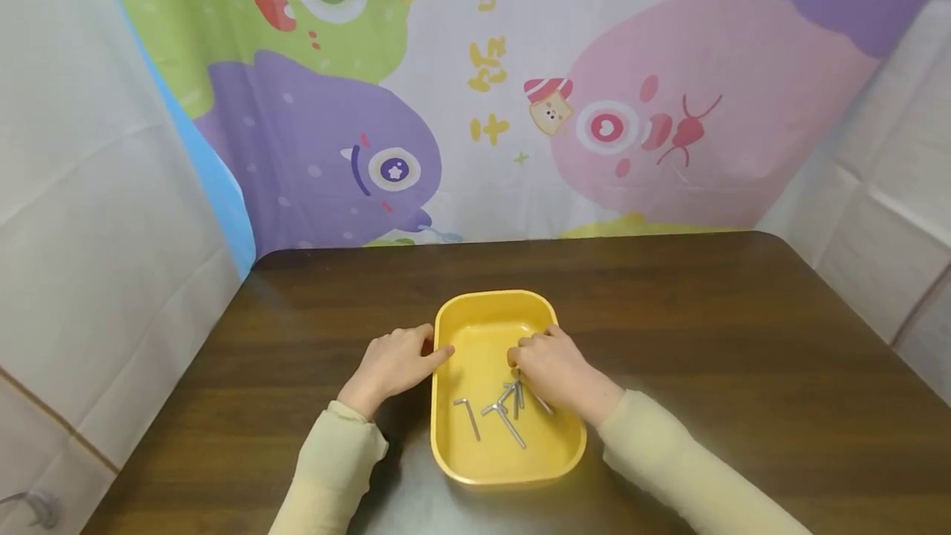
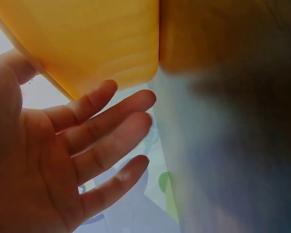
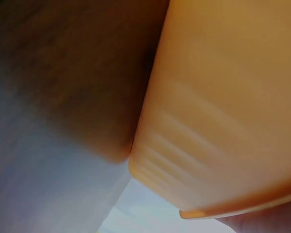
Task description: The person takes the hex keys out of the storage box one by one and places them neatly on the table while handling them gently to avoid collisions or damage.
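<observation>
A yellow tray (image 1: pixel 475 469) holds several L-shaped hex keys; one hex key (image 1: pixel 470 419) lies apart on its left side, and a longer one (image 1: pixel 511 428) lies near the middle. My left hand (image 1: pixel 397 366) holds the tray's left rim, thumb over the edge; its other fingers (image 2: pixel 114 133) spread loosely along the outer wall. Over the right rim reaches my right hand (image 1: pixel 553 366), fingers bent above a small cluster of hex keys (image 1: pixel 514 396). Whether these fingertips pinch a key is hidden. Only the tray's outer wall (image 3: pixel 208 121) and a sliver of hand show in the right wrist view.
The tray stands on a dark wooden table (image 1: pixel 691 337). A cartoon-printed cloth (image 1: pixel 490 188) hangs behind the table's far edge. Pale tiled or panelled walls (image 1: pixel 96 147) rise at both sides.
</observation>
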Demonstrator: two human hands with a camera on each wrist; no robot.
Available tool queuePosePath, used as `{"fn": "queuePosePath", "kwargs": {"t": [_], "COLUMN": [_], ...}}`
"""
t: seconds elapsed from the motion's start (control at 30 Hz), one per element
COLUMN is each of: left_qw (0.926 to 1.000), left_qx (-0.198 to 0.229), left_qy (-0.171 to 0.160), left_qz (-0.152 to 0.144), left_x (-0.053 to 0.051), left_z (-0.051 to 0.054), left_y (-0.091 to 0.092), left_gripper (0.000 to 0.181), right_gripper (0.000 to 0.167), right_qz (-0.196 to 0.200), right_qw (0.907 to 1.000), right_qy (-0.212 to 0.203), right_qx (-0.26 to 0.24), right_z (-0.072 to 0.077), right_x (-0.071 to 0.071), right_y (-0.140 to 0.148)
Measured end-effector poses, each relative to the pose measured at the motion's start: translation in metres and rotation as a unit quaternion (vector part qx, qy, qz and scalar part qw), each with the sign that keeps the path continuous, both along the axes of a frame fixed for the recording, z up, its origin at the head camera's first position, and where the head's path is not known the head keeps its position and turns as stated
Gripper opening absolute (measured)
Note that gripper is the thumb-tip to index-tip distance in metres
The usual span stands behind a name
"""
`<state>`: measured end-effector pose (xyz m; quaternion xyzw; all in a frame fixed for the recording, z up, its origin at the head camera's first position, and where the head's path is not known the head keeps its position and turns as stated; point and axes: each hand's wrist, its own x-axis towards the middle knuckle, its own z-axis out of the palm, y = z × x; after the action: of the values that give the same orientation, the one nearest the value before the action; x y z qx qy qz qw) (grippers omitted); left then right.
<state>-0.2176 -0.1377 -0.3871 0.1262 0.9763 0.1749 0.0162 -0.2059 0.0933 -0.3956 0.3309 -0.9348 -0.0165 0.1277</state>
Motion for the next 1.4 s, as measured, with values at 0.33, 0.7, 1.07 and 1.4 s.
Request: {"fn": "queuePosePath", "kwargs": {"t": [0.33,0.7,1.07,1.4], "left_qw": [0.9999,0.9999,0.9999,0.9997], "left_qx": [0.012,0.011,0.012,0.013], "left_qy": [0.001,-0.008,-0.008,-0.021], "left_qz": [-0.008,-0.007,-0.007,-0.006], "left_x": [-0.001,0.0,0.0,0.002], "left_z": [-0.004,-0.004,-0.003,-0.003], "left_y": [0.0,-0.004,-0.007,-0.004], "left_gripper": [0.028,0.03,0.032,0.032], "right_gripper": [0.01,0.008,0.012,0.013], "right_qz": [-0.001,0.033,0.037,0.053], "right_qw": [0.9998,0.9963,0.9881,0.9847], "right_qy": [-0.016,-0.072,-0.116,-0.053], "right_qx": [0.007,-0.033,-0.094,-0.157], "right_z": [-0.001,0.01,0.022,0.029], "right_x": [0.0,0.003,0.007,0.009], "right_y": [0.0,0.002,0.005,0.011]}}
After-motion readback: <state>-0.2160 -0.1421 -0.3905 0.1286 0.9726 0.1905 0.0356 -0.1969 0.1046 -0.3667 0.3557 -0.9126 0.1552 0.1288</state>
